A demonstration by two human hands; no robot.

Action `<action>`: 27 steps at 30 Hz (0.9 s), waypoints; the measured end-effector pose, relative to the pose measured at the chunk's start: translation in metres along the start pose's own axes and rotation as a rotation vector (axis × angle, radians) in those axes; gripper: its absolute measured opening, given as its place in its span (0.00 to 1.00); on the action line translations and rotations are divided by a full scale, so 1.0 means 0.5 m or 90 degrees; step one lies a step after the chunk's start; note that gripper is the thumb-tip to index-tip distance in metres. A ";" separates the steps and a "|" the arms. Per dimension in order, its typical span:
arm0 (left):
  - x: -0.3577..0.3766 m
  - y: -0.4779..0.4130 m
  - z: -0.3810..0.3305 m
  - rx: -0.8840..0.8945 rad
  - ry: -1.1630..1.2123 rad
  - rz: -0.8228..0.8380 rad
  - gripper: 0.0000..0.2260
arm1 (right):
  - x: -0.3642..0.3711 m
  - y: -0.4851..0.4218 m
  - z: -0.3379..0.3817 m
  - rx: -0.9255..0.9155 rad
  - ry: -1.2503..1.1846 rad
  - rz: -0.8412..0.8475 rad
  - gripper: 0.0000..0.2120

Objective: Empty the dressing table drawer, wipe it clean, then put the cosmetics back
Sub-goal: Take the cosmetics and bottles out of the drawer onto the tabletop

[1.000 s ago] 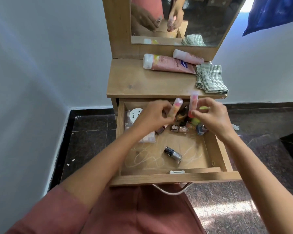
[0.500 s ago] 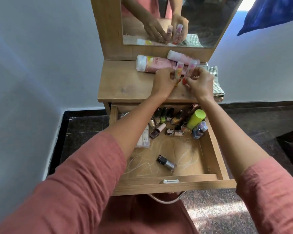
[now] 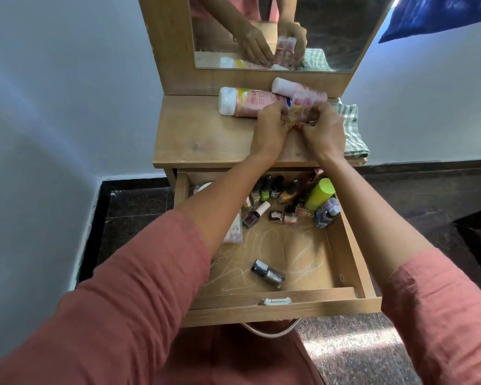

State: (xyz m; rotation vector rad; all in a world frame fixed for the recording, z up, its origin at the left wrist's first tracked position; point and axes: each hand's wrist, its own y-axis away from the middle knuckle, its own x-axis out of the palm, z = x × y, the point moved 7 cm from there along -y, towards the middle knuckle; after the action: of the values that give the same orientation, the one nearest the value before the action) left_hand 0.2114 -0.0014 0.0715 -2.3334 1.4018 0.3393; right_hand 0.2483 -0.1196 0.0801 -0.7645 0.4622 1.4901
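The wooden drawer (image 3: 347, 245) stands pulled out, with several nail polish bottles (image 3: 272, 188) at its back, a green tube (image 3: 318, 193), a blue bottle (image 3: 326, 212) and one grey bottle (image 3: 267, 273) lying alone near the front. Above it, on the tabletop (image 3: 200, 134), my left hand (image 3: 270, 129) and my right hand (image 3: 321, 132) each hold a small clear pink tube (image 3: 300, 105) upright, side by side, right in front of two pink lotion tubes (image 3: 247, 102) lying on their sides.
A folded green checked cloth (image 3: 351, 126) lies at the tabletop's right end. The mirror (image 3: 331, 29) rises behind. White scribble marks cover the drawer floor. A metal handle (image 3: 272, 330) hangs under the drawer front, above dark tiled floor (image 3: 134, 207). A white wall is at left.
Both hands lifted the two small pink tubes out of the drawer and carried them up onto the tabletop, now standing them together near the lotion tubes.
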 end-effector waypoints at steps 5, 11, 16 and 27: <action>-0.009 0.005 0.012 -0.010 -0.010 -0.014 0.08 | -0.014 0.001 -0.004 0.001 -0.031 -0.003 0.13; -0.027 0.033 0.013 0.000 -0.001 -0.017 0.10 | -0.038 0.028 -0.004 -0.036 -0.062 -0.017 0.13; -0.045 0.083 0.001 0.059 -0.001 -0.009 0.09 | -0.059 0.085 -0.003 -0.088 -0.064 -0.035 0.09; -0.047 0.235 0.099 0.016 -0.070 0.155 0.07 | -0.006 0.251 -0.069 -0.095 -0.029 0.142 0.06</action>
State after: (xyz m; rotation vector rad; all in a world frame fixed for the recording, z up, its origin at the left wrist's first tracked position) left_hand 0.0962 -0.0101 0.0123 -2.0927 1.6282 0.5086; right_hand 0.1308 -0.1563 0.0369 -0.8139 0.4148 1.7625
